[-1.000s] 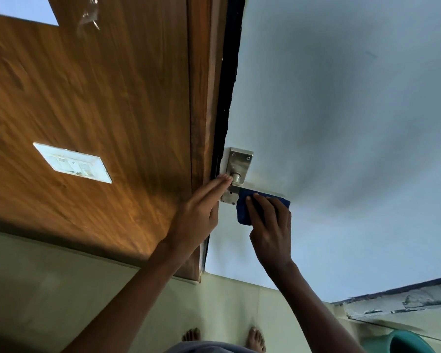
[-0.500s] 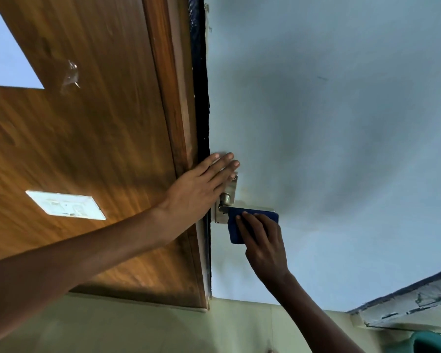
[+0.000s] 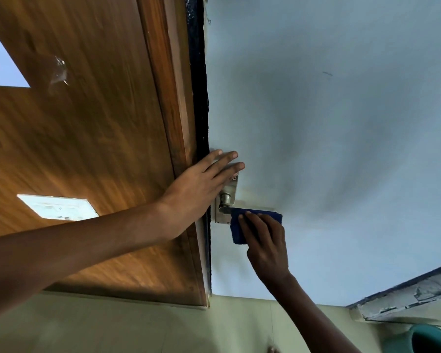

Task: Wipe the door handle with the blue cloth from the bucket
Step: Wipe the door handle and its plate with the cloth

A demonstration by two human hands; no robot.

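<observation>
A metal lever door handle (image 3: 226, 198) on a steel backplate sits at the left edge of the pale blue door (image 3: 329, 123). The blue cloth (image 3: 236, 230) is draped over the lever, hiding most of it. My right hand (image 3: 266, 244) presses the cloth against the lever from below, fingers closed over it. My left hand (image 3: 201, 184) lies flat across the door edge and the wooden frame, just above the handle, fingers spread and holding nothing.
A brown wooden frame and panel (image 3: 87, 149) fill the left side, with a white switch plate (image 3: 57, 207) on it. The rim of a teal bucket (image 3: 428, 338) shows at the bottom right. Pale floor tiles (image 3: 138, 327) lie below.
My left hand has slid from the handle's base up onto the door edge and frame. The view has tilted and my feet have dropped out of sight. My right hand stays on the cloth.
</observation>
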